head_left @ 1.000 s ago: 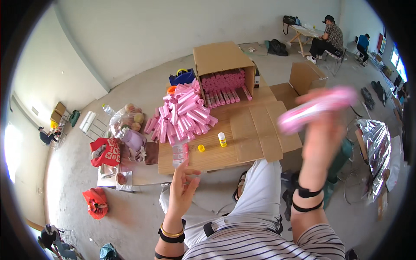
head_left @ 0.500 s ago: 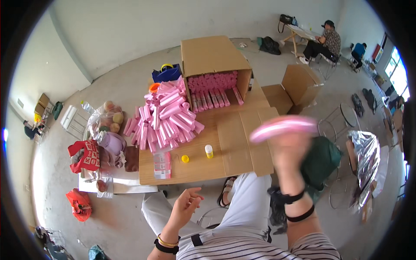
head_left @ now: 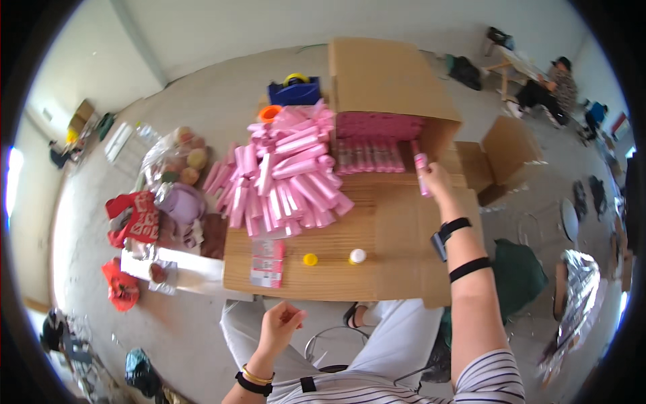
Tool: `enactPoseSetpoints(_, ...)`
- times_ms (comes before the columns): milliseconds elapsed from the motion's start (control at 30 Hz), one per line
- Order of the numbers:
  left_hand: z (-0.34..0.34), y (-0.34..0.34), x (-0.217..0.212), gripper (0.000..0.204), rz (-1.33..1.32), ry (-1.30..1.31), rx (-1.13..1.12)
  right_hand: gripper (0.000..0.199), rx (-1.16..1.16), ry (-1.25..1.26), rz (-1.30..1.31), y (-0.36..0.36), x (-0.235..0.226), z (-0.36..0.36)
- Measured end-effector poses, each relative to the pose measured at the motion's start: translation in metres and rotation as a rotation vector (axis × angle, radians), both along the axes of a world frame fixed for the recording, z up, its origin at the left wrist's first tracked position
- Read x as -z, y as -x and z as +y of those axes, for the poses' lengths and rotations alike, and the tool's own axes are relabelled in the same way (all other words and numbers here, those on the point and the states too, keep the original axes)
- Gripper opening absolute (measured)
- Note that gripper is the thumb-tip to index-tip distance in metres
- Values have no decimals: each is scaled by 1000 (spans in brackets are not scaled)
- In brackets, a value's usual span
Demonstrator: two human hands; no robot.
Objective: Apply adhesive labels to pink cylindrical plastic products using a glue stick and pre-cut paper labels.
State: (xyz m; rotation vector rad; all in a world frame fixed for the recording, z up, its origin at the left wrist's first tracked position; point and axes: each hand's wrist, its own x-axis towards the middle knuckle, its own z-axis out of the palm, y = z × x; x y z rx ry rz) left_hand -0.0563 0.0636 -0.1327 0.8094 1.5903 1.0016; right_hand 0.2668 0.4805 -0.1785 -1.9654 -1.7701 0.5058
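Wooden table (head_left: 336, 281): pink roll (head_left: 420, 163) in right hand (head_left: 437, 182), left hand (head_left: 278, 325) apart.

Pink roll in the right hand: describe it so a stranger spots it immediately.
On the wooden table, find the large open cardboard box. Near its opening's right side is the pink roll. Unlike the row of rolls to its left, it is held in the right hand.

The tube (head_left: 420, 165) in my right hand (head_left: 439, 182) is pink, and so are the heaped rolls (head_left: 289, 168); I see plain brown on the carton (head_left: 390, 77), blue on the tape dispenser (head_left: 286, 96) with its yellow tape roll (head_left: 296, 79), wood grain on the tan table (head_left: 330, 283), yellow on the cap (head_left: 309, 259); my shirt (head_left: 491, 377) is white with thin dark stripes, my trousers (head_left: 397, 337) off-white, my bracelet (head_left: 258, 376) gold
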Motion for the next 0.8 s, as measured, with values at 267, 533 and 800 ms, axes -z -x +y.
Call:
enactPoseSetpoints(267,40,60,1,26,188,31,-101,36,-137,-110,-422,53,11,73)
enactPoseSetpoints(533,128,168,58,20,775,-304,-301,19,-331,-460,77,49,-19,12)
enactPoseSetpoints(800,99,122,45,23,935,-233,-55,13,-190,-91,423,-12,-30,-191)
